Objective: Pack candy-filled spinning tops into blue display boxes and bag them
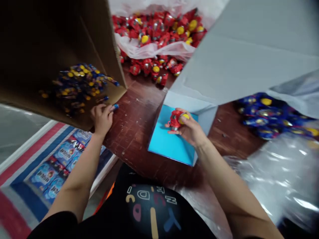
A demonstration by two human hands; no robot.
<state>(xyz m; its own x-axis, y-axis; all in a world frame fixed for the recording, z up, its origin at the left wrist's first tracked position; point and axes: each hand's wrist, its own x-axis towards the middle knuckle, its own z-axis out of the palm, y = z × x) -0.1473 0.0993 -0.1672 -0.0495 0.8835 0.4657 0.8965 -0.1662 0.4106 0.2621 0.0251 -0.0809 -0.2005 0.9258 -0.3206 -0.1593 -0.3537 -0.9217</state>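
My right hand (191,131) is closed around a small red toy (175,120) with a yellow round part, above the bright blue panel (164,139) at the bottom of a pale open box (209,63). Off to the left, my left hand (102,119) is at the front edge of a brown cardboard box (118,93). Its fingers are closed on a small blue tube (114,107) whose end sticks out. Inside that cardboard box lies a pile of similar blue tubes with yellow ends (79,83), blurred and in shadow.
Many red toys (154,28) lie in and beside a pinkish plastic bag (154,49) at the back. Blue toys (266,116) and clear plastic bags (281,169) are at the right. Printed blue packs (66,151) sit in a striped container at lower left. The brown tabletop (132,129) is scuffed.
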